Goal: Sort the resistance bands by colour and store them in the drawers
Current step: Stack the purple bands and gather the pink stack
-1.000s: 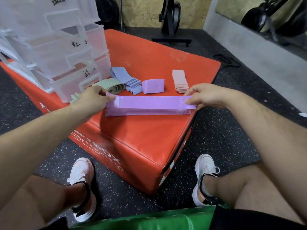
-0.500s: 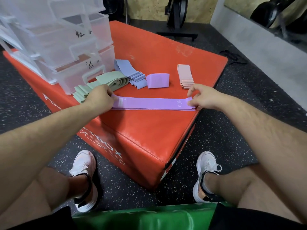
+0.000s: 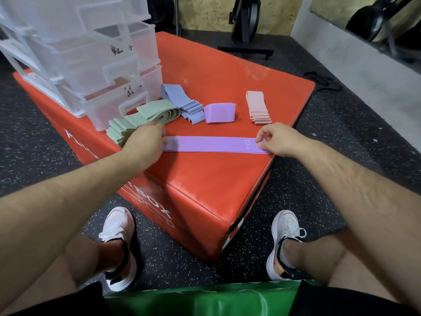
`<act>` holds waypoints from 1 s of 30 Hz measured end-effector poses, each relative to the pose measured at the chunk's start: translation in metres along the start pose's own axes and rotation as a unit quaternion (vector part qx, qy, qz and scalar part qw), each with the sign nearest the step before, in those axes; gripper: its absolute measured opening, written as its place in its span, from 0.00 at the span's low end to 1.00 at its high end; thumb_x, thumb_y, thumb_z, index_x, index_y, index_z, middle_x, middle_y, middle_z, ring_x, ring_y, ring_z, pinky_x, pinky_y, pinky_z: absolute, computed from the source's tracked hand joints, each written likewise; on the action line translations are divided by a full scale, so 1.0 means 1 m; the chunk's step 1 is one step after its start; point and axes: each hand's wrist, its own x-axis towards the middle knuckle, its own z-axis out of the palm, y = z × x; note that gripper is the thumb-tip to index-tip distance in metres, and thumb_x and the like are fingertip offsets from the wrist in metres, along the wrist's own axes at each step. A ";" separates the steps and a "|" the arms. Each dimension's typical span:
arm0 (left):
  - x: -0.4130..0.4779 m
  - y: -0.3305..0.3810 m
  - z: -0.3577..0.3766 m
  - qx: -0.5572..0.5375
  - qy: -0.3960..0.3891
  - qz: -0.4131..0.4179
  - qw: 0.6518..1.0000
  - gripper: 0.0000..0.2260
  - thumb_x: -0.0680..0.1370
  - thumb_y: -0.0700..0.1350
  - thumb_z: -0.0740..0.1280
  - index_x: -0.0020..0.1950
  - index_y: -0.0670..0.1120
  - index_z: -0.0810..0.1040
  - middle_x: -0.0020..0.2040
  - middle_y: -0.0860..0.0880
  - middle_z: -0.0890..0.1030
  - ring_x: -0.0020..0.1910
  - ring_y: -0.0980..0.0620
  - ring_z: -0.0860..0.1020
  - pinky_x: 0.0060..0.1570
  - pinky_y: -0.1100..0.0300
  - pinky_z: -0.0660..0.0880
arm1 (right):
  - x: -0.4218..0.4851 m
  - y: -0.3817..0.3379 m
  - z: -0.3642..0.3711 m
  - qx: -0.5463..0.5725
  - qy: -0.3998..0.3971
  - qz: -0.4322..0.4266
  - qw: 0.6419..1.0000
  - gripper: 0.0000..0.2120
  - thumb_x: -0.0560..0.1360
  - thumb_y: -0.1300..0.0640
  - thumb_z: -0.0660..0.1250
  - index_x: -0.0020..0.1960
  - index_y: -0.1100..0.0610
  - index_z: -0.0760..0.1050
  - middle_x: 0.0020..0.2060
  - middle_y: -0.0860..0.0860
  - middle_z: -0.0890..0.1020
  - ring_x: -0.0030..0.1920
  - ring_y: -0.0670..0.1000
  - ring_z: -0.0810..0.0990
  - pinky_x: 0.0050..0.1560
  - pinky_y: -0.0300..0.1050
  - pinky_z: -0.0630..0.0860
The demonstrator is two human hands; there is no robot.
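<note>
A long purple resistance band [image 3: 211, 144] marked 10 LB lies flat across the red padded box [image 3: 205, 185]. My left hand [image 3: 145, 139] holds its left end and my right hand [image 3: 276, 139] pinches its right end near the box's edge. Behind it sit a folded purple band [image 3: 220, 112], a stack of pink bands [image 3: 258, 107], a pile of blue bands [image 3: 182, 100] and a pile of green bands [image 3: 139, 119]. A clear plastic drawer unit [image 3: 91, 60] with handwritten labels stands at the back left of the box.
The red box stands on black speckled rubber flooring [image 3: 319, 137]. My two white shoes [image 3: 118, 247] are in front of it, with a green pad [image 3: 200, 299] at the bottom edge. Black gym equipment [image 3: 246, 23] stands at the back; a grey wall ledge runs along the right.
The purple band, held slightly raised a second ago, now lies flat on the box. Both hands stay at its ends, and the camera has moved closer and tilted down.
</note>
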 end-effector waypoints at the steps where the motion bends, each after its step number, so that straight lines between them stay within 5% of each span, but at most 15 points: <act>1: 0.001 0.001 -0.003 0.009 -0.005 0.000 1.000 0.01 0.76 0.38 0.65 0.46 0.43 0.76 0.47 0.40 0.78 0.46 0.37 0.77 0.45 0.47 0.75 | 0.000 -0.001 -0.001 -0.004 -0.005 0.001 1.000 0.03 0.74 0.58 0.72 0.44 0.51 0.80 0.36 0.45 0.77 0.34 0.49 0.76 0.34 0.41 0.69; 6: 0.018 0.019 -0.015 0.000 0.003 0.010 1.000 0.07 0.77 0.45 0.66 0.47 0.42 0.78 0.48 0.40 0.77 0.49 0.38 0.76 0.49 0.47 0.75 | 0.014 -0.021 -0.007 -0.042 0.059 -0.045 0.996 0.03 0.72 0.56 0.70 0.44 0.49 0.80 0.44 0.45 0.75 0.44 0.51 0.78 0.46 0.46 0.75; 11: 0.042 0.057 -0.018 -0.061 0.030 0.075 0.995 0.06 0.76 0.43 0.64 0.48 0.44 0.79 0.47 0.42 0.79 0.48 0.39 0.78 0.48 0.48 0.75 | 0.045 -0.051 -0.003 0.004 0.100 -0.111 0.989 0.12 0.74 0.56 0.70 0.56 0.48 0.76 0.55 0.51 0.74 0.42 0.46 0.75 0.50 0.43 0.71; 17: 0.061 0.086 -0.011 -0.082 -0.005 0.094 0.992 0.09 0.77 0.43 0.63 0.56 0.44 0.79 0.54 0.43 0.78 0.54 0.40 0.76 0.52 0.48 0.74 | 0.083 -0.069 0.011 -0.002 0.073 -0.090 0.993 0.29 0.73 0.56 0.72 0.72 0.51 0.69 0.68 0.55 0.72 0.67 0.57 0.73 0.69 0.52 0.69; 19: 0.065 0.090 -0.010 -0.082 -0.015 0.089 0.993 0.10 0.78 0.43 0.62 0.57 0.45 0.78 0.54 0.43 0.77 0.55 0.41 0.75 0.52 0.48 0.74 | 0.090 -0.066 0.013 0.010 0.064 -0.076 0.995 0.26 0.74 0.57 0.72 0.71 0.53 0.70 0.66 0.57 0.74 0.65 0.56 0.74 0.67 0.45 0.69; 22: 0.069 0.092 -0.012 -0.090 -0.022 0.085 0.992 0.09 0.78 0.43 0.62 0.56 0.46 0.78 0.54 0.45 0.77 0.54 0.42 0.75 0.51 0.50 0.74 | 0.093 -0.065 0.007 0.042 0.094 -0.073 0.992 0.13 0.74 0.64 0.68 0.58 0.57 0.79 0.52 0.55 0.81 0.55 0.55 0.79 0.50 0.38 0.70; 25: 0.074 0.091 -0.015 -0.121 -0.028 0.079 0.989 0.08 0.77 0.44 0.64 0.55 0.47 0.78 0.52 0.47 0.77 0.51 0.45 0.76 0.51 0.52 0.74 | 0.088 -0.073 -0.009 0.094 0.101 -0.037 0.990 0.11 0.73 0.64 0.65 0.50 0.53 0.81 0.39 0.48 0.81 0.41 0.49 0.79 0.35 0.34 0.69; 30: 0.072 0.102 -0.032 -0.264 -0.011 0.099 0.959 0.19 0.75 0.51 0.71 0.64 0.48 0.74 0.54 0.50 0.74 0.45 0.50 0.76 0.50 0.58 0.74 | 0.061 -0.097 -0.040 0.316 0.068 0.014 0.946 0.10 0.71 0.66 0.64 0.46 0.52 0.77 0.31 0.52 0.82 0.31 0.49 0.80 0.29 0.39 0.74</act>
